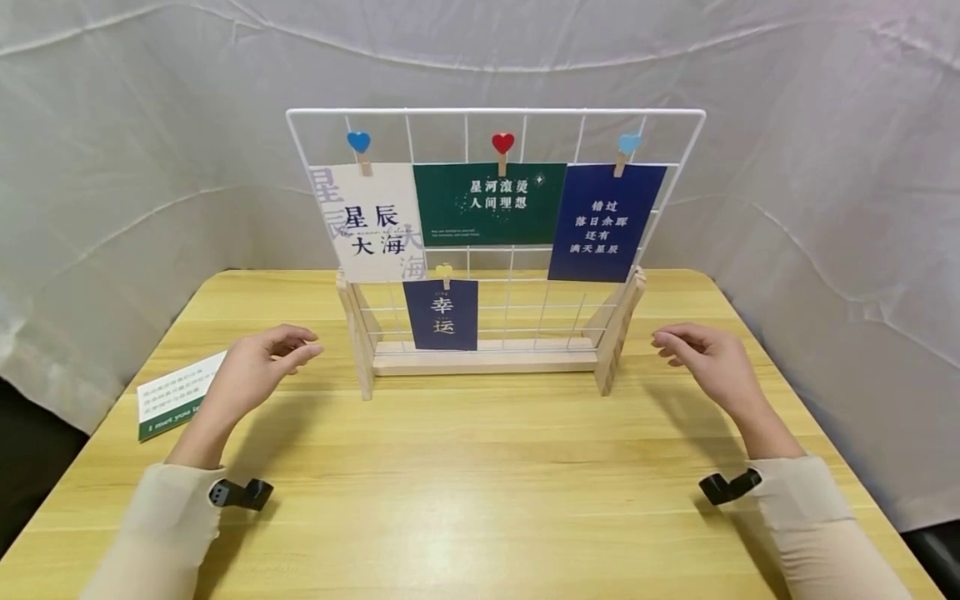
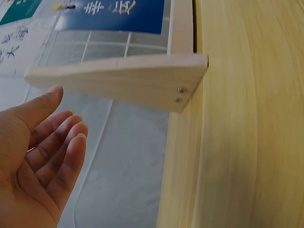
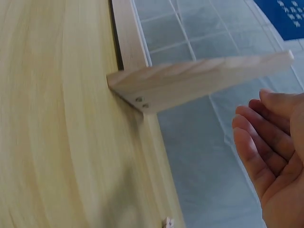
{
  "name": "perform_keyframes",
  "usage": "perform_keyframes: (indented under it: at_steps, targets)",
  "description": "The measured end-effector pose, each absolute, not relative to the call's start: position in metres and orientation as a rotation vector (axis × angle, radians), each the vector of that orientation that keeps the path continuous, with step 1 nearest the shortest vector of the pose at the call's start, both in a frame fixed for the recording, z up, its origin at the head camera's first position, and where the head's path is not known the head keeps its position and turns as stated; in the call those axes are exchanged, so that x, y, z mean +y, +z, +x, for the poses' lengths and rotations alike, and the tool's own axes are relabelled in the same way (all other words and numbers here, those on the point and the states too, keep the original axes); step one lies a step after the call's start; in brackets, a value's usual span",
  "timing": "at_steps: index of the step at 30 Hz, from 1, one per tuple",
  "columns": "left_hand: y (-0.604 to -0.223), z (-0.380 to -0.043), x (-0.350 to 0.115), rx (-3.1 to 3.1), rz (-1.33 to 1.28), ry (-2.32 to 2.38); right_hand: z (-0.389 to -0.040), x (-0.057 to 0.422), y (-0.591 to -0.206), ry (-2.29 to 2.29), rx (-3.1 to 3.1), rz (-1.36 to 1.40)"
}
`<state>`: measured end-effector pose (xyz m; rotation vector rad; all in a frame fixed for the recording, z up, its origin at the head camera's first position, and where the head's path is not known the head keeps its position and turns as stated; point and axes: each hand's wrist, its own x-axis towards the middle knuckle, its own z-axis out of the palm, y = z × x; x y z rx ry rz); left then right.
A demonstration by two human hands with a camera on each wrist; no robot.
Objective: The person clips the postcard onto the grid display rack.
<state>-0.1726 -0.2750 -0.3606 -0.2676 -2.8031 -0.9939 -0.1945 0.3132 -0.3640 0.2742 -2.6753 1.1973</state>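
Note:
A white wire grid (image 1: pixel 495 111) leans in a wooden stand (image 1: pixel 487 361) on the table. Heart clips, one blue (image 1: pixel 359 142), one red (image 1: pixel 503 143) and one light blue (image 1: pixel 629 144), hold a white card (image 1: pixel 375 258), a green card (image 1: pixel 442 204) and a navy card (image 1: pixel 592 267). Lower down, a yellow clip (image 1: pixel 444 271) carries a small dark blue card (image 1: pixel 420 325). To the left of the stand hovers my left hand (image 1: pixel 255 367), its fingers loosely bent around nothing. My right hand (image 1: pixel 712 367) mirrors it beyond the right leg (image 3: pixel 190 85), likewise holding nothing.
A white and green card (image 1: pixel 168 417) lies on the table (image 1: pixel 480 500) at the left, partly hidden by my left forearm. Pale cloth (image 1: pixel 480 50) hangs behind and at both sides. A small wooden piece (image 3: pixel 168 223) shows near the table's edge in the right wrist view.

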Motion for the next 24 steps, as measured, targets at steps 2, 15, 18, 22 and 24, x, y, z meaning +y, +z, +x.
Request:
perform_keyframes:
  at_steps: [2,15,18,22,24]
  targets:
    - [-0.362,-0.174,-0.280,-2.804,-0.256,-0.974,-0.196,0.318,-0.366,1.210,-2.664,0.226]
    - [-0.368,-0.176,-0.306,-2.842,-0.159,-0.898,-0.206,0.347,-0.377,1.178,-2.578,-0.030]
    - [-0.370,-0.177,-0.312,-2.850,-0.136,-0.900,-0.208,0.354,-0.379,1.080,-2.629,-0.106]
    - [-0.374,-0.176,-0.320,-2.867,-0.101,-0.901,-0.211,0.362,-0.382,0.985,-2.705,-0.144]
    - [-0.375,-0.176,-0.323,-2.875,-0.088,-0.893,-0.213,0.365,-0.386,0.975,-2.743,-0.145]
